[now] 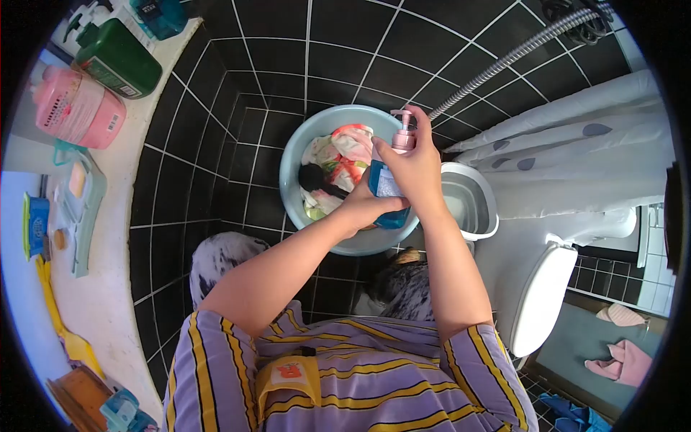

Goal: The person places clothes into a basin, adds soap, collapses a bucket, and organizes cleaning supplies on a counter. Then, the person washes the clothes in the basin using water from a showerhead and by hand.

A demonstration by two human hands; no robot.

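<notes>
Blue pump bottle point(389, 183) held over basin point(289, 173), clothes point(353, 147) inside. Body gripped by left hand point(356, 210), fingers wrapped. Right hand point(416, 165) closed around upper part, index finger raised by pink pump point(406, 137); exact fingertip contact can't be told. Judged fairly light, firm-walled, slippery if wet; pump stem probably the weak spot. Best taken by the body, supported low, nozzle kept unstrained. Basin rim close beneath; white tub point(493, 209) just beside it, shower hose point(511, 57) near pump side. More room judged toward basin's left side.
</notes>
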